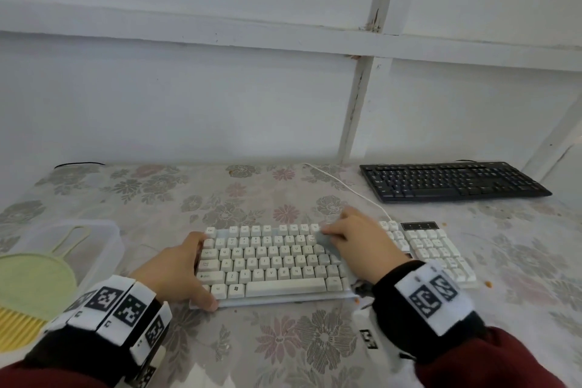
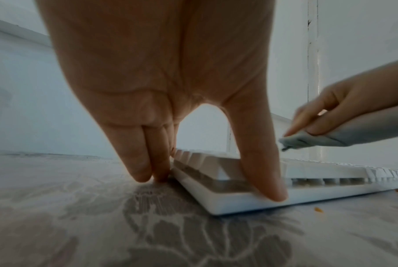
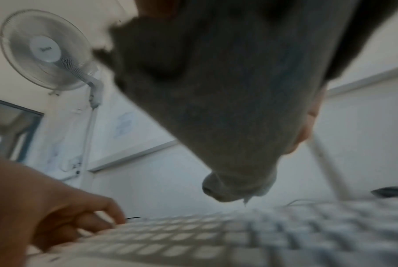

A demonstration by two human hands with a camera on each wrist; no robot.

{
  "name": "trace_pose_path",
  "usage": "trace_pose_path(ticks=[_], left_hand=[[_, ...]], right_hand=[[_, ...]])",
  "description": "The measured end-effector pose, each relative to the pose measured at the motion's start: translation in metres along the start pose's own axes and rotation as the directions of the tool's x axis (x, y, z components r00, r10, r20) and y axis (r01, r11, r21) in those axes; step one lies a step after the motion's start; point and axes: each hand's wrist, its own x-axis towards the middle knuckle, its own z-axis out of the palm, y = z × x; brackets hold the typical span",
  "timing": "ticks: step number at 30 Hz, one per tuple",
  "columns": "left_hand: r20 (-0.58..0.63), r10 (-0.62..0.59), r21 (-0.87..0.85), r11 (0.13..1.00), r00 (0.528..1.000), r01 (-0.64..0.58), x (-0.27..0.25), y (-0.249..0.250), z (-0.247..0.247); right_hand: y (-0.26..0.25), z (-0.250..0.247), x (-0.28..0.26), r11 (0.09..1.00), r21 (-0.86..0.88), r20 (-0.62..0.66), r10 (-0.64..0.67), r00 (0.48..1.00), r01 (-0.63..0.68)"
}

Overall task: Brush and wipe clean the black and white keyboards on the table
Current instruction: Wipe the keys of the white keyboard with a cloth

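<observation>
The white keyboard (image 1: 271, 261) lies across the middle of the floral-clothed table (image 1: 283, 343). My left hand (image 1: 204, 272) holds its left end, thumb on the front rim (image 2: 273, 189) and fingers (image 2: 147, 171) down against the side edge. My right hand (image 1: 343, 236) grips a grey cloth (image 1: 326, 257) over the upper right keys; the cloth (image 2: 307, 142) hangs just above the key tops and fills the right wrist view (image 3: 216, 108). The black keyboard (image 1: 453, 181) sits at the back right, untouched.
A clear plastic tub (image 1: 107, 239) at the left edge holds a green handled dustpan (image 1: 31, 277) and yellow bristles (image 1: 19, 327). A white cable (image 1: 346, 186) runs to the back wall. Orange crumbs (image 1: 488, 284) lie near the keyboard's right end.
</observation>
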Motion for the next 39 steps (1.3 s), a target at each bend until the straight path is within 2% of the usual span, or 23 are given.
trace_pose_path(ticks=[2, 4, 9, 13, 17, 21, 25, 30, 39], left_hand=[[-0.002, -0.002, 0.001, 1.000, 1.000, 0.002, -0.001, 0.001, 0.000], [-0.005, -0.004, 0.000, 1.000, 1.000, 0.004, -0.002, 0.001, 0.000], [0.001, -0.007, 0.008, 1.000, 1.000, 0.007, -0.003, 0.002, 0.000], [0.003, -0.011, 0.007, 1.000, 1.000, 0.011, -0.002, 0.002, 0.000], [0.008, -0.003, 0.001, 1.000, 1.000, 0.003, -0.001, 0.001, -0.001], [0.005, 0.002, 0.009, 1.000, 1.000, -0.003, 0.000, 0.001, -0.001], [0.009, 0.005, 0.020, 1.000, 1.000, -0.005, 0.000, 0.001, -0.001], [0.013, 0.003, 0.022, 1.000, 1.000, -0.003, 0.001, 0.000, -0.001], [0.026, 0.004, 0.018, 1.000, 1.000, -0.005, 0.002, -0.001, -0.002]], right_hand=[[-0.024, 0.015, 0.006, 0.996, 0.027, 0.056, -0.088, 0.995, 0.087], [-0.036, 0.028, 0.013, 0.993, 0.003, 0.116, -0.118, 0.986, 0.118], [-0.021, 0.026, 0.015, 0.997, -0.054, 0.105, -0.047, 0.993, 0.053], [0.003, 0.007, 0.012, 0.992, -0.102, 0.126, 0.083, 0.989, -0.071], [0.023, -0.012, 0.004, 0.974, -0.206, 0.141, 0.120, 0.983, -0.090], [0.046, -0.031, -0.002, 0.951, -0.254, 0.112, 0.212, 0.971, -0.179], [0.075, -0.047, -0.006, 0.958, -0.223, -0.006, 0.184, 0.983, -0.181], [0.081, -0.034, -0.010, 0.975, -0.198, 0.124, 0.126, 0.984, -0.100], [0.099, -0.042, -0.010, 0.944, -0.311, 0.112, 0.150, 0.982, -0.109]])
